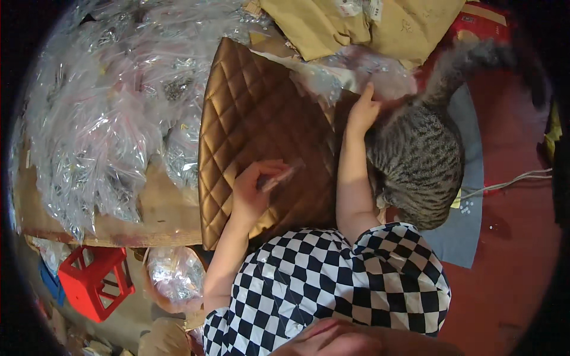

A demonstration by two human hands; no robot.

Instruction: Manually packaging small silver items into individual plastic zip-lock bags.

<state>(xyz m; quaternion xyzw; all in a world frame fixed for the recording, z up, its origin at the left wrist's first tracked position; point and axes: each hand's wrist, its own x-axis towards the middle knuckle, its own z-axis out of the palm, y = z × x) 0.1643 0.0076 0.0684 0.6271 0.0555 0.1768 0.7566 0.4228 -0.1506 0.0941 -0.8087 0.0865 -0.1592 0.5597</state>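
Note:
A brown quilted cushion or cover (222, 133) lies on the table in front of me. Over it my left hand (252, 190) is closed, with a small clear plastic bag (279, 178), blurred at its edges, between thumb and fingers. Farther off to the right, my right hand (362, 113) has its index finger stretched out and its thumb apart; the other fingers are mostly hidden. Just beyond its fingertip lie clear plastic bags (392, 80), partly smeared. A grey striped cat (424, 154) sits close against my right forearm, its tail raised.
Many clear bags of small parts (101, 136) are heaped on the left of the table. Yellow-brown packages (362, 26) lie at the back. A grey mat (469, 196) is under the cat, with a white cable (510, 181) beside it. A red stool (95, 285) stands lower left.

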